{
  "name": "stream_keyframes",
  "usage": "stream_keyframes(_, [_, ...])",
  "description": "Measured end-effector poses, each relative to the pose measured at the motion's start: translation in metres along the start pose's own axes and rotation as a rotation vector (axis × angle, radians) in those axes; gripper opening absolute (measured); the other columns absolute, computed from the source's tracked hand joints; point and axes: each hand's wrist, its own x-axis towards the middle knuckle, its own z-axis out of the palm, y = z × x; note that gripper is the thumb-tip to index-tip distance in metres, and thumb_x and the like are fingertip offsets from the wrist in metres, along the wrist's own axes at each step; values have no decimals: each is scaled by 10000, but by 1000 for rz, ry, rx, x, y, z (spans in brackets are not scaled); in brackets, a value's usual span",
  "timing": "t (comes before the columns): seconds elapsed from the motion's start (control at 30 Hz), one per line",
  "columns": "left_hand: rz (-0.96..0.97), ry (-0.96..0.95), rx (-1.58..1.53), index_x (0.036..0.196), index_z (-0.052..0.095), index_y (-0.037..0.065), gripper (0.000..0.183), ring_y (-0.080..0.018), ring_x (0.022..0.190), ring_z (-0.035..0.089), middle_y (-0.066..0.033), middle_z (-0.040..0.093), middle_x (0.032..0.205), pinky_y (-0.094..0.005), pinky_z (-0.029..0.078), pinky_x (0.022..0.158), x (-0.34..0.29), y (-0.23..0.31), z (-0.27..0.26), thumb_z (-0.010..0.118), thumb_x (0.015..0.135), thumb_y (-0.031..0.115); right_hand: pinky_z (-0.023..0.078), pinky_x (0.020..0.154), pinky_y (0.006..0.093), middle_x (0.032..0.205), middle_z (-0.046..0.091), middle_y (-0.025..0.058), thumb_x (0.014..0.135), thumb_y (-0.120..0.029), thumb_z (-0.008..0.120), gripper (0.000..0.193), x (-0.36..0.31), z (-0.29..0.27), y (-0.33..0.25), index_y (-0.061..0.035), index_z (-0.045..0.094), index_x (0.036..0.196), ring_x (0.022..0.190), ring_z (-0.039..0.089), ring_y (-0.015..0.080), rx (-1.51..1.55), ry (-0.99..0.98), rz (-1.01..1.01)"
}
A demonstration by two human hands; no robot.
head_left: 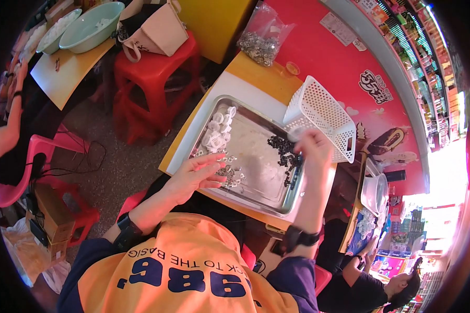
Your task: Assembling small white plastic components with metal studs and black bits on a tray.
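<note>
A shallow metal tray (250,172) lies in front of me. White plastic ring-shaped parts (216,133) are heaped along its left side, with small metal clips (231,175) below them. Small black parts (284,151) are scattered along its right side. My left hand (196,176) hovers at the tray's left edge beside the metal clips, fingers apart and nothing visible in them. My right hand (315,148) is at the tray's right edge by the white perforated basket (321,107). Its bent fingers pinch a pale round plastic part (296,134), somewhat blurred.
A clear bag of metal parts (258,47) and a small orange-rimmed dish (292,68) sit at the table's far end. Left stands a red stool (154,73) bearing a cloth bag (154,31). Co-workers sit at the left and lower right, near other tables with basins (91,28).
</note>
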Motion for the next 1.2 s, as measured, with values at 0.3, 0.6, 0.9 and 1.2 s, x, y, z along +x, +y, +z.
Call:
stream_keyframes(0.3, [-10,54,35,1255,520,10,362,-189,950,634,-89,592,1133,-276,531,787,3,-7,-3,541,940,187,484,729,318,880,657,153,817,-178,660,248,20,61,22,0,645,991,786,637,213,-587,-22,-294])
stream_keyframes(0.6, [37,122,30,1197,564,10,319,-145,903,629,-72,615,1056,-258,526,792,-4,-4,-14,574,921,168,501,646,301,787,664,139,769,-140,679,216,28,125,73,29,646,900,683,641,187,-535,-232,-132])
stream_keyframes(0.9, [215,97,-44,1260,507,-10,353,-172,1013,606,-85,584,1167,-302,505,887,6,-1,8,545,928,104,520,699,240,889,654,98,855,-76,637,188,-58,98,39,46,611,995,768,631,134,327,-271,266])
stream_keyframes(1.2, [192,-34,-86,1239,528,-20,324,-179,1029,600,-119,606,1132,-321,497,921,1,-8,4,499,953,130,525,699,247,904,660,105,885,-101,611,170,-96,88,42,35,630,985,786,644,142,473,-295,328])
